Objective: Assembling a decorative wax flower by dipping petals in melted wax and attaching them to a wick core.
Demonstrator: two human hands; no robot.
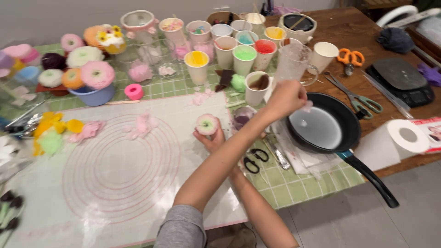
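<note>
A person's arms crossed over a cluttered craft surface (pixel 294 183). The right hand (pixel 210 138), curled closed from below, gripped a small pink-and-white flower piece (pixel 207 123) that looked part-built. The left hand (pixel 287 97) reached across, fingers pinched shut on a pale pink petal scrap (pixel 307 106) above a black frying pan (pixel 328 126). Several finished flowers (pixel 87 69) sat well beyond the right hand; loose petals (pixel 142 125) lay near it, unused.

Frying pan (pixel 349 133) right of mat (pixel 115 183)
</note>
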